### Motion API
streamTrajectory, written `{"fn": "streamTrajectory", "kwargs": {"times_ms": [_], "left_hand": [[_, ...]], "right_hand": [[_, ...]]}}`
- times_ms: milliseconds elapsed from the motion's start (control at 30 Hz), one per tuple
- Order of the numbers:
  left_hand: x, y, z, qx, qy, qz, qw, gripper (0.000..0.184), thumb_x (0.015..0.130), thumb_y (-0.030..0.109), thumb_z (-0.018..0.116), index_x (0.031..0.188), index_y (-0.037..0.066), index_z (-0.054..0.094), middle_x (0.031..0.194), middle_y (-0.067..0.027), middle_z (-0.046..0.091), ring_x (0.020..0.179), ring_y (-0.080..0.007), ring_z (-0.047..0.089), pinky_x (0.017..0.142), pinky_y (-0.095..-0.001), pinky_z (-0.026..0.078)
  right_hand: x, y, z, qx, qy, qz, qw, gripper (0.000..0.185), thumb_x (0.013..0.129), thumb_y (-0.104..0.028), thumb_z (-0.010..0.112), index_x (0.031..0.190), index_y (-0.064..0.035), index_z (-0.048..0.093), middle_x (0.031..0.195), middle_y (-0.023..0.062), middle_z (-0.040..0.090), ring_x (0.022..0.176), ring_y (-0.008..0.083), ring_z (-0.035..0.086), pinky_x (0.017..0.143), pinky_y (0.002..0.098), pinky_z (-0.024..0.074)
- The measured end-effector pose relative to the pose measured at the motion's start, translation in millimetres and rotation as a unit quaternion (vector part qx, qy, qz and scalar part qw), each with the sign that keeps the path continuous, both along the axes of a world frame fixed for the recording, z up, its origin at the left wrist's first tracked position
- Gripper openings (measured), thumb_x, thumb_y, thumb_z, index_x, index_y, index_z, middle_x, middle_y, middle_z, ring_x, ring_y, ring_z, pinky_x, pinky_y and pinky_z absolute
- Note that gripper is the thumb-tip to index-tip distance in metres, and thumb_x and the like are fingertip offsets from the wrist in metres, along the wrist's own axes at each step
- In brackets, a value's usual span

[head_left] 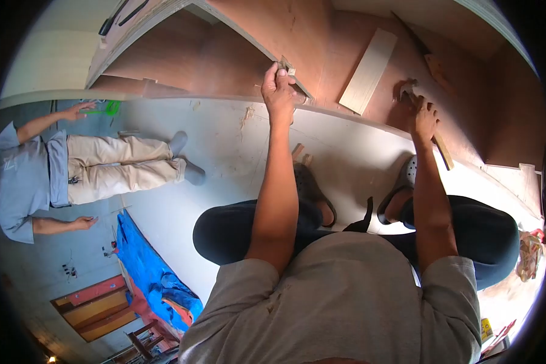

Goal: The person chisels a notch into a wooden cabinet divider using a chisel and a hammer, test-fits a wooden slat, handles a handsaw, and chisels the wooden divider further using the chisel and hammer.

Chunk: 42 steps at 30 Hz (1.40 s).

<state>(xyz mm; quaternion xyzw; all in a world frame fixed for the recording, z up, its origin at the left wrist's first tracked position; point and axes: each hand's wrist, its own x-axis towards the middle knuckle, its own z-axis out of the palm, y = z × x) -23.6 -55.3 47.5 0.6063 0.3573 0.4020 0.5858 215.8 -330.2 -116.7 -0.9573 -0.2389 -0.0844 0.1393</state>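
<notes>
My left hand [279, 94] is closed at the front edge of an upright plywood panel [303, 36] in the cabinet. Its fingertips pinch a small wood block [290, 68] against that edge. In my right hand [426, 120] is a claw hammer [444, 155], gripped partway along its wooden handle. The hammer's head lies just beyond my fingers, over the brown cabinet floor. Between my hands a pale wooden board [370, 71] lies flat in the cabinet. Behind the hammer rests a handsaw [435, 67], its blade pointing away from me.
Another person [103, 158] stands to the left, arms held out. A blue sheet [145, 261] drapes over something at the lower left. Small wood offcuts [303, 156] lie on the pale floor by my left shoe. A plastic bag [529, 255] sits at the far right.
</notes>
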Motion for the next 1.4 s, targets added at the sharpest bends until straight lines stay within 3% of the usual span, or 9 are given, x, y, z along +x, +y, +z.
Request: {"fn": "streamTrajectory", "kwargs": {"times_ms": [133,233,367,400,467,533,600,800,1400], "left_hand": [[6,-3,-15,-0.033,-0.012,0.003,0.999,0.041,0.105,0.023,0.061,0.139,0.000,0.058,0.100,-0.0027,0.064,0.073,-0.0068,0.055,0.056,-0.0226,0.048],[14,-10,-15,-0.035,-0.059,0.045,0.997,0.043,0.103,0.026,0.062,0.138,0.001,0.059,0.095,-0.0028,0.064,0.060,-0.0073,0.049,0.055,-0.0214,0.044],[12,-7,-38,-0.084,-0.082,0.045,0.992,0.041,0.103,0.027,0.063,0.136,0.004,0.060,0.107,-0.0017,0.067,0.072,-0.0072,0.054,0.057,-0.0221,0.045],[13,-3,-44,-0.093,-0.084,0.040,0.991,0.040,0.103,0.027,0.063,0.136,0.004,0.060,0.111,-0.0021,0.068,0.076,-0.0070,0.055,0.058,-0.0223,0.045],[14,-1,-43,-0.074,-0.078,0.040,0.993,0.040,0.103,0.027,0.063,0.136,0.005,0.060,0.113,-0.0028,0.068,0.080,-0.0069,0.055,0.058,-0.0227,0.045],[15,-4,-39,-0.057,-0.069,0.041,0.995,0.040,0.103,0.027,0.063,0.136,0.005,0.060,0.115,-0.0034,0.068,0.083,-0.0068,0.055,0.059,-0.0230,0.045],[17,-11,-32,-0.074,-0.100,0.054,0.991,0.042,0.103,0.024,0.064,0.136,-0.002,0.059,0.101,-0.0023,0.065,0.066,-0.0070,0.050,0.056,-0.0225,0.045],[15,0,-30,-0.053,-0.109,0.037,0.992,0.035,0.102,0.023,0.064,0.131,0.003,0.064,0.104,-0.0021,0.068,0.068,-0.0061,0.050,0.054,-0.0213,0.043],[11,1,-33,-0.064,-0.138,0.019,0.988,0.032,0.102,0.020,0.065,0.126,0.000,0.066,0.096,0.0003,0.067,0.061,-0.0044,0.046,0.054,-0.0216,0.043]], "right_hand": [[26,-8,-11,-0.057,0.140,0.040,0.988,0.041,0.094,-0.032,0.062,0.128,-0.0127,0.051,0.127,0.0199,0.058,0.119,0.0409,0.056,0.096,0.0547,0.0479],[12,2,-24,0.137,0.101,0.173,0.970,0.031,0.098,-0.020,0.057,0.115,0.0061,0.055,0.109,0.0298,0.064,0.099,0.0462,0.063,0.086,0.0510,0.0509],[-65,43,51,0.306,0.463,0.198,0.808,0.030,0.101,-0.022,0.063,0.119,0.0017,0.058,0.097,0.0100,0.068,0.087,0.0167,0.063,0.080,0.0337,0.0523],[-84,56,36,0.394,0.516,0.277,0.709,0.031,0.096,-0.021,0.069,0.114,0.0026,0.058,0.101,0.0200,0.070,0.093,0.0216,0.064,0.087,0.0367,0.0507],[-102,69,56,0.079,0.335,0.412,0.844,0.033,0.093,-0.029,0.066,0.109,0.0003,0.065,0.095,0.0251,0.071,0.095,0.0372,0.069,0.090,0.0454,0.0516],[-128,85,80,-0.080,0.296,0.485,0.819,0.033,0.090,-0.029,0.065,0.109,-0.0016,0.066,0.101,0.0246,0.071,0.103,0.0411,0.067,0.091,0.0502,0.0508],[-148,92,92,-0.105,0.327,0.479,0.808,0.026,0.090,-0.022,0.063,0.108,-0.0028,0.066,0.100,0.0233,0.072,0.104,0.0389,0.068,0.093,0.0499,0.0516],[-169,118,79,-0.108,0.249,0.500,0.822,0.023,0.089,-0.009,0.053,0.107,-0.0034,0.066,0.099,0.0206,0.073,0.102,0.0372,0.069,0.091,0.0486,0.0533],[-179,147,92,-0.099,0.214,0.431,0.871,0.026,0.094,-0.011,0.047,0.110,0.0007,0.064,0.099,0.0256,0.072,0.097,0.0409,0.071,0.085,0.0501,0.0565]]}}
